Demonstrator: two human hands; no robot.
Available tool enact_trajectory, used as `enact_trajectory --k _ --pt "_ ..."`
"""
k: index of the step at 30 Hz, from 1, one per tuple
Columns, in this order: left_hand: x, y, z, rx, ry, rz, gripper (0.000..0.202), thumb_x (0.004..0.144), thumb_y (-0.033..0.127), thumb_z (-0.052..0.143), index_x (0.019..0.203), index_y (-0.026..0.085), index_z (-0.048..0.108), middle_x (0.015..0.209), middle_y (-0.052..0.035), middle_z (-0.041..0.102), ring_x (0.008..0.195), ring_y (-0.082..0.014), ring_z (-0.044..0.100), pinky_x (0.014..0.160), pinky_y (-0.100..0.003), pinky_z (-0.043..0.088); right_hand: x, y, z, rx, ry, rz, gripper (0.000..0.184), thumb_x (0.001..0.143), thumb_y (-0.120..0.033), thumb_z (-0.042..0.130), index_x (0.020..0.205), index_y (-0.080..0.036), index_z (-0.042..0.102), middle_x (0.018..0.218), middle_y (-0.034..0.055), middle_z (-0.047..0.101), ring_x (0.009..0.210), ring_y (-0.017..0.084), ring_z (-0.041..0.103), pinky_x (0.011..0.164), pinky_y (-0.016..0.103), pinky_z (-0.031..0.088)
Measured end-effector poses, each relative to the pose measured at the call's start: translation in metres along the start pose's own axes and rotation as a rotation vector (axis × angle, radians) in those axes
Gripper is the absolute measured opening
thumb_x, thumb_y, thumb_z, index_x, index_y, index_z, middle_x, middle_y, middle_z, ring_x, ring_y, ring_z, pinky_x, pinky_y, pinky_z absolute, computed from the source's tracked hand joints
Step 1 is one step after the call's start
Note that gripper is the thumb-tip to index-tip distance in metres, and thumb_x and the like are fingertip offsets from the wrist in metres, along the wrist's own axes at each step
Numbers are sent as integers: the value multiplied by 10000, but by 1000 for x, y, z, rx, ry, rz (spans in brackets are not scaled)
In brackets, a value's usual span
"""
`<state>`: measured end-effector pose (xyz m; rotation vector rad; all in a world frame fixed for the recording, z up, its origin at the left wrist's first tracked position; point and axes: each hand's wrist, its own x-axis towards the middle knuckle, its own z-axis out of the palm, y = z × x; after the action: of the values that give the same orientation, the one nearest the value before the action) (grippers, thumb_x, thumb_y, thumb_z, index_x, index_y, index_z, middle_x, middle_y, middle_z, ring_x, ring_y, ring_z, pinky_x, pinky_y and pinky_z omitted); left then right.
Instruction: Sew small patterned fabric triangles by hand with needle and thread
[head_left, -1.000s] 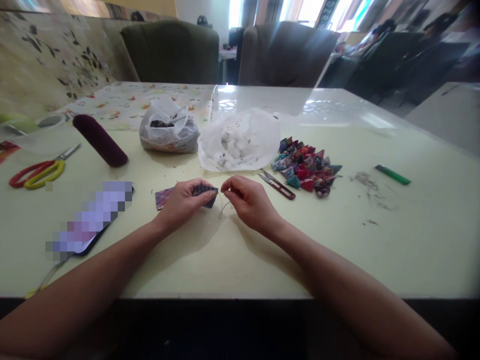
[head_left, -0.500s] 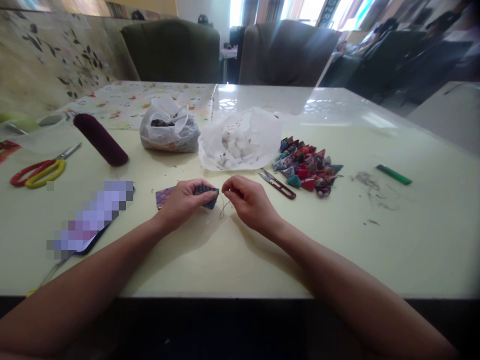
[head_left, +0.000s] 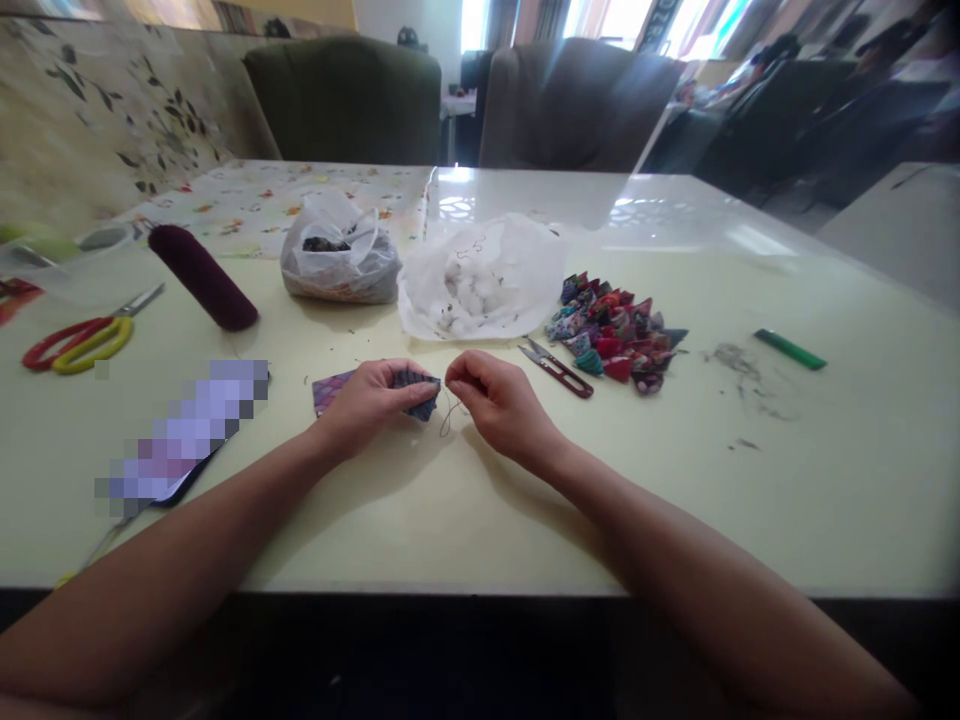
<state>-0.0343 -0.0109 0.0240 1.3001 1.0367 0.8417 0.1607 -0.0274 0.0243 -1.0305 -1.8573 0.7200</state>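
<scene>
Forearms (head_left: 225, 515) angled inward over the table (head_left: 450, 530), the left hand (head_left: 367, 403) pinches dark patterned cloth (head_left: 421, 405) between thumb and fingers; just beside it the right hand (head_left: 491, 400) curls, fingertips pressed together near a looped thread (head_left: 444, 428), any grip unclear

The left fingers (head_left: 409, 396) partly hide the dark cloth (head_left: 426, 411), and the phone (head_left: 187, 425) is blurred out.
</scene>
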Motion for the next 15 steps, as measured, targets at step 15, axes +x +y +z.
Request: enact_trajectory --k 15 --pt "1 -1 -1 -94 -7 -12 250 721 358 844 821 155 738 717 -31 733 629 -122 636 654 -250 499 4 2 -4 129 -40 81 107 865 -196 570 759 -182 576 701 -16 547 682 125 472 672 270 382"
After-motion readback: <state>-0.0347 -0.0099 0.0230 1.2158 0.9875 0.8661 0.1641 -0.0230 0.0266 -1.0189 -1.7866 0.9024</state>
